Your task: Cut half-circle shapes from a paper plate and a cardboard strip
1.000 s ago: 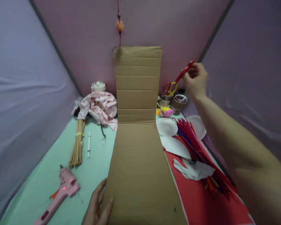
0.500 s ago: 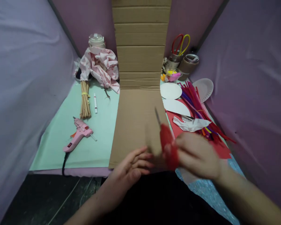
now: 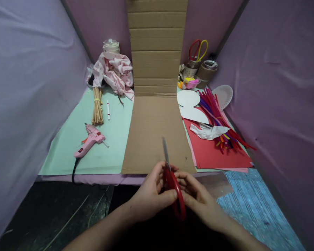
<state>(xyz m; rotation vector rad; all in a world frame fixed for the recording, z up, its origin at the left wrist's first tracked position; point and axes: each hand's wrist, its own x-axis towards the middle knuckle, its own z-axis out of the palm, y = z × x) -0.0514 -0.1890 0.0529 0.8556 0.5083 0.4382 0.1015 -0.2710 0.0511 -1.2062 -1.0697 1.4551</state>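
Observation:
Red-handled scissors (image 3: 181, 205) are held in front of me, just past the near edge of the cardboard. Their blades point away and appear closed together. My left hand (image 3: 154, 195) grips them from the left, its thumb pressed on the handle and its fingers behind. On the other side, my right hand (image 3: 199, 202) has curled fingers and a thumb against the handle; its fingertips are partly hidden behind it. Beyond the hands lies a long creased sheet of cardboard (image 3: 154, 129), rising against the back wall.
To the left are a pink glue gun (image 3: 90, 141), a bundle of sticks (image 3: 97, 108) and a white marker (image 3: 108, 111). On the right lie red paper (image 3: 214, 157), pipe cleaners (image 3: 214, 111) and white paper shapes (image 3: 188, 98). More scissors (image 3: 199, 50) stand in a can behind.
My right hand has brought the scissors leftward and closer to me, to the left hand. The left hand, spread and apart from them before, now grips the handle.

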